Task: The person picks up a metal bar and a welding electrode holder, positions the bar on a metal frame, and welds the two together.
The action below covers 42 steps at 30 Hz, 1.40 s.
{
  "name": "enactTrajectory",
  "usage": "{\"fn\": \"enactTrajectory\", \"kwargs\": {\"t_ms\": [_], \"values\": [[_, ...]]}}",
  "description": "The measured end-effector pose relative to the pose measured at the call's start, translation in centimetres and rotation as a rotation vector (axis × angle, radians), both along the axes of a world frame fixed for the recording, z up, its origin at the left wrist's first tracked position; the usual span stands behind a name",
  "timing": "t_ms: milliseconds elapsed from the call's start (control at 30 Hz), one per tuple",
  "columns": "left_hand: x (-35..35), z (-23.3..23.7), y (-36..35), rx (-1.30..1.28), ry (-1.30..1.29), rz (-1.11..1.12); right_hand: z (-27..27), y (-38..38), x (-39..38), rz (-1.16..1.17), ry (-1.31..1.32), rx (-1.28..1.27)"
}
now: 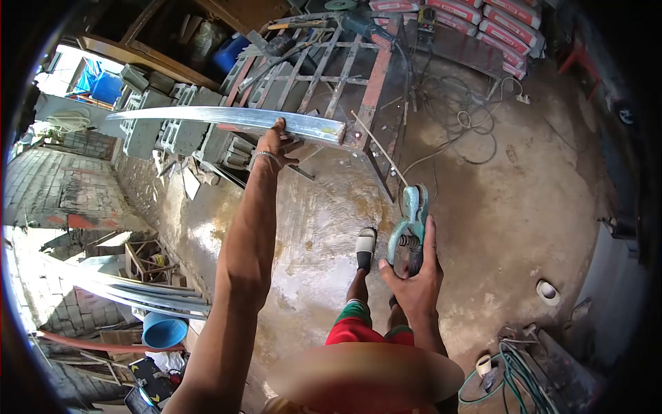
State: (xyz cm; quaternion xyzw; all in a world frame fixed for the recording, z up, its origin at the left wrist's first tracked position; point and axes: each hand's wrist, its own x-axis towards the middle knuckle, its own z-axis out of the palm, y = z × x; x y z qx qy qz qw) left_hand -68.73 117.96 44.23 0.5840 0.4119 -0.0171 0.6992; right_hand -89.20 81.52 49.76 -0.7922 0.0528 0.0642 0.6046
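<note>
My left hand (pixel 271 143) is closed on the near edge of a long silvery metal tube (pixel 227 115), one digit pressing on its top and the others along its near side. The tube lies across the near end of a worn metal-slat worktable (pixel 378 90) and reaches far out to the left. In my right hand (pixel 420 283) is a green welding electrode holder (pixel 412 214), gripped round its spring-loaded handle. A thin welding rod (pixel 379 146) sticks out of its jaws, slanting up and left towards the table's corner, near the tube's right end.
An angle grinder (pixel 369 31) and a hammer (pixel 296 25) lie on the table's far part. Cables (pixel 469 124) coil over the concrete floor to the right. Red-and-white sacks (pixel 507 34) are stacked behind. Concrete blocks (pixel 183 131), a blue basin (pixel 164 330) and metal lengths (pixel 145 293) stand left.
</note>
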Motion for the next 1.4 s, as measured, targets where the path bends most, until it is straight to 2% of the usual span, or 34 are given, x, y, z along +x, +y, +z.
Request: {"fn": "enactTrajectory", "kwargs": {"t_ms": [133,333,400,467,600,800,933,1133,1200,1400], "values": [[0.2,-0.5,0.7,-0.014,-0.003,-0.016,-2.2,0.2,-1.2,-0.029,-0.1,0.0],[-0.4,0.3,0.0,-0.049,-0.023,-0.026,-3.5,-0.2,-1.7,-0.039,0.118,0.11],[-0.5,0.4,-0.2,-0.04,-0.025,0.003,-4.7,0.0,-1.8,-0.047,-0.103,0.076],[-0.7,0.4,-0.3,-0.032,-0.028,0.028,-4.5,-0.1,-1.8,-0.051,-0.064,0.113],[-0.4,0.1,0.6,-0.056,-0.05,-0.065,-3.1,-0.2,-1.4,-0.056,0.071,0.188],[-0.6,-0.1,0.9,-0.048,-0.054,-0.074,-4.0,1.2,-1.2,-0.033,-0.016,0.202],[-0.6,0.3,0.6,0.001,-0.012,-0.086,-3.5,1.3,-1.2,-0.025,0.067,0.231],[-0.7,0.5,0.2,0.007,-0.013,-0.086,-3.7,1.5,-1.0,0.002,0.009,0.2],[-0.7,0.6,0.1,0.012,-0.013,-0.088,-4.4,1.9,-0.8,-0.069,-0.127,0.169],[-0.8,1.0,-0.5,0.028,-0.018,-0.102,-4.0,1.8,-0.5,-0.048,-0.138,0.122]]}}
